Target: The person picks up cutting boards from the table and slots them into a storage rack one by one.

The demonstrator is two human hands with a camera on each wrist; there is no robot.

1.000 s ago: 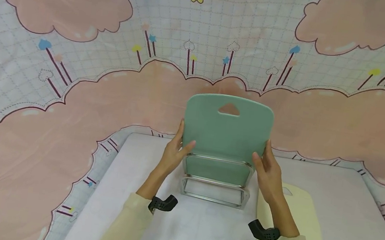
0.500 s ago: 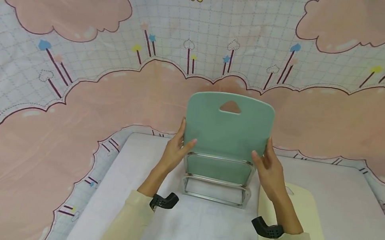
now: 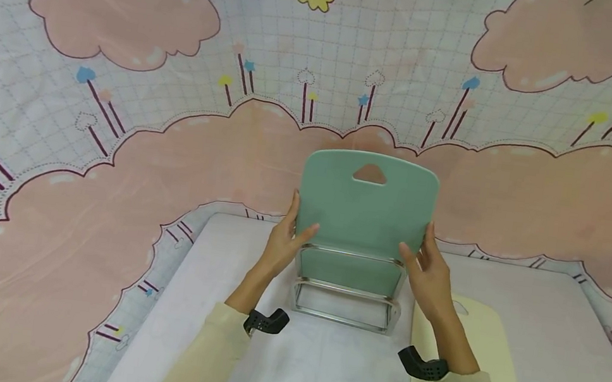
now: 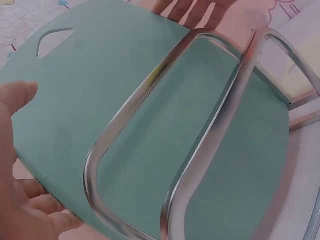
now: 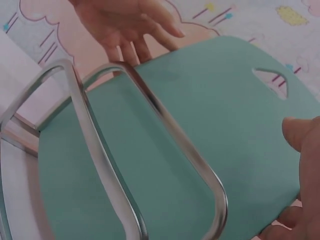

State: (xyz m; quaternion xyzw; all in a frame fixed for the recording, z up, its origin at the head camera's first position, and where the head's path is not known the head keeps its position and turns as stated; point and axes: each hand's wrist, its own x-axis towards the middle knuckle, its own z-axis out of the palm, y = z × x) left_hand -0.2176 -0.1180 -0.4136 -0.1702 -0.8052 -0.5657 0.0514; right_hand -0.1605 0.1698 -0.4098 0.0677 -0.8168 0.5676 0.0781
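One pale-yellow flat rounded board [image 3: 486,344], near right | silver tubular metal rack [image 3: 347,291], centre | your left hand [image 3: 280,248] and right hand [image 3: 430,279], gripping opposite edges of one green rounded plastic-looking board [image 3: 366,214], upright behind the rack's loops: press evenly, top edge level

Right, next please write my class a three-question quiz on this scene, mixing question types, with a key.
1. True or false: the left hand and right hand both grip the flat rounded green board.
2. Which hand is nearer the flat rounded pale-yellow board? A) Left. B) Right.
3. Fill in: in the head view, the shiny silver metal rack crosses in front of the green board's ____ half.

Key: 1. True. 2. B. 3. Lower.
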